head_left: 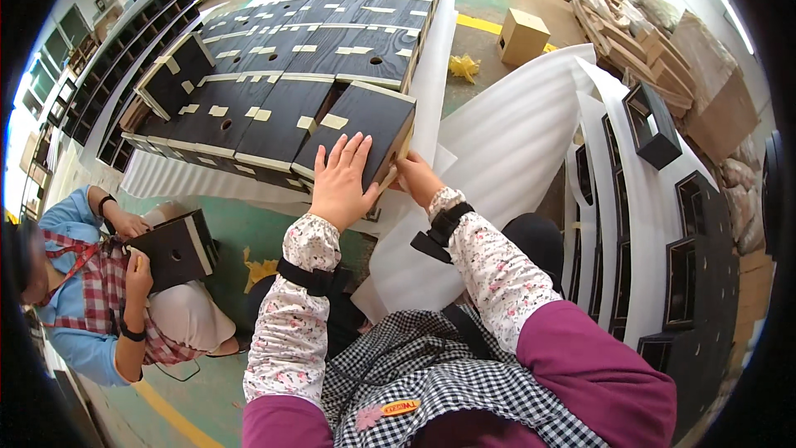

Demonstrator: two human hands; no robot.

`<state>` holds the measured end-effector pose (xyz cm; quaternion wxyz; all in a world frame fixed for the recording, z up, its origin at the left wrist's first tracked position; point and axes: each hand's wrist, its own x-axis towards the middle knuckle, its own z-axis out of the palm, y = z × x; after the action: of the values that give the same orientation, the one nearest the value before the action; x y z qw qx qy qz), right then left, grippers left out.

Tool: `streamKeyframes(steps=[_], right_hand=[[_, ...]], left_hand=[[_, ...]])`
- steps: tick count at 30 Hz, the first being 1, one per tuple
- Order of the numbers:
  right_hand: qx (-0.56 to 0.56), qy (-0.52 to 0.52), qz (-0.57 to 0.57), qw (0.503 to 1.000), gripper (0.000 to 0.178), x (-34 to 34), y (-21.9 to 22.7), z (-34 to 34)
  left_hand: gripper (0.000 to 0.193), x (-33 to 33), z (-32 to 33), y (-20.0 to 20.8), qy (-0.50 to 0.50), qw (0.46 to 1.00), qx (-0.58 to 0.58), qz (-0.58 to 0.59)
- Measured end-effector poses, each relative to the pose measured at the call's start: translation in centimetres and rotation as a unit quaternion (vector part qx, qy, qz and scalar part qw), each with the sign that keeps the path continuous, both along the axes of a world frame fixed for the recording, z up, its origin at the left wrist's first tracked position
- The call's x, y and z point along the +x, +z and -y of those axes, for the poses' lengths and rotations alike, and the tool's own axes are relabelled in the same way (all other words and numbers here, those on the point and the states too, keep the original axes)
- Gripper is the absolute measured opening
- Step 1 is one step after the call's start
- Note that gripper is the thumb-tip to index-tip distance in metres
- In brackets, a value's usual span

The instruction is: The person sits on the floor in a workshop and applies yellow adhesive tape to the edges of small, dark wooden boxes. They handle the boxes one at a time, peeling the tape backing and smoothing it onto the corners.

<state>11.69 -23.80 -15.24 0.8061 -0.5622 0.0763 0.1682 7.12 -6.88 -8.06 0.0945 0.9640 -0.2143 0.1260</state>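
- Checked apron (489, 390) fills the bottom of the head view, between two floral sleeves (286, 340).
- Black box (373, 116) lies straight ahead at the stack's near right corner, its long axis running away and slightly rightward.
- Left hand (342, 178) rests open, fingers spread, on the box's near top; it is the nearer one to the top face.
- Right hand (417, 178) has curled fingers against the right side; whether they grip, I cannot tell.
- Taped black boxes (274, 112) stand in the way to the left and behind, a dark gap between.
- White foam sheet (506, 108) spreads to the right.
- Seated co-worker (83, 282), lower left, holds another box (170, 253).
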Motion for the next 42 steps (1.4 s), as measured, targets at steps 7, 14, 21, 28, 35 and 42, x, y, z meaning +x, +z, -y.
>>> streamKeyframes(steps=[7,14,21,28,35,42], right_hand=[[0.215,-0.005,-0.015,0.977,0.027,-1.1,-3.8,-0.2],[0.332,-0.061,-0.126,0.933,0.018,-3.4,-3.9,-0.9],[0.258,0.004,-0.139,0.956,0.019,-6.4,-1.0,-3.0],[0.333,-0.081,-0.132,0.93,0.017,-6.1,-2.2,-4.7],[0.273,-0.065,-0.134,0.951,0.025,-6.1,-1.6,-4.8],[0.245,-0.111,-0.149,0.952,0.026,-6.2,-0.3,-5.0]], left_hand=[[0.074,-0.1,-0.2,0.2,-0.022,1.0,-0.01,0.003],[0.073,-0.2,-0.5,0.4,-0.027,1.0,-0.005,-0.01],[0.071,0.3,-0.6,0.3,-0.009,0.999,-0.007,-0.046],[0.07,0.6,0.0,0.3,0.008,0.999,0.007,-0.049],[0.071,0.5,0.2,0.3,0.012,0.999,0.012,-0.049],[0.071,0.5,0.6,0.1,0.008,0.999,-0.004,-0.037]])
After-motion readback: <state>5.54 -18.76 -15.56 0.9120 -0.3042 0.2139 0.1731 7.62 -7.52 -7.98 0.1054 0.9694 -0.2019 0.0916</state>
